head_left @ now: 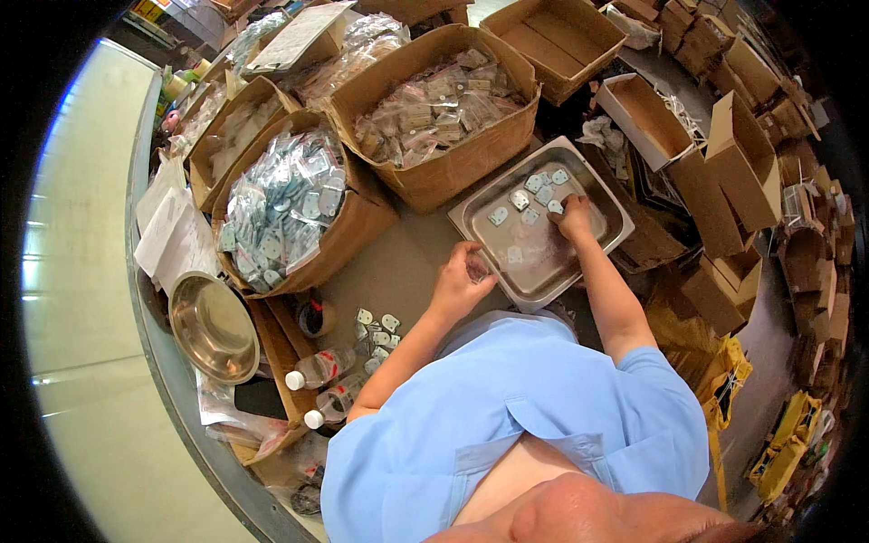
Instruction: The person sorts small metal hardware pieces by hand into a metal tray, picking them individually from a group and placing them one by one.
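A shallow steel tray [600,199] lies tilted in front of me, with several small pale metal plates [530,216] with holes scattered in it. Over the tray's right side, my right hand [574,220] has its fingers drawn together at one of these plates, which shows partly at the fingertips. By the tray's left edge, my left hand [462,282] is curled round a small clear plastic bag [477,266], of which only a part shows. More plates [378,339] lie in a loose heap on the work surface, left of my left forearm.
Cardboard boxes with bagged plates [285,204] and bagged beige parts [434,109] stand beyond my hands. At left are a steel bowl [213,326], two plastic bottles [322,369] and a tape roll [312,317]. Empty-looking cartons [557,41] crowd the far right.
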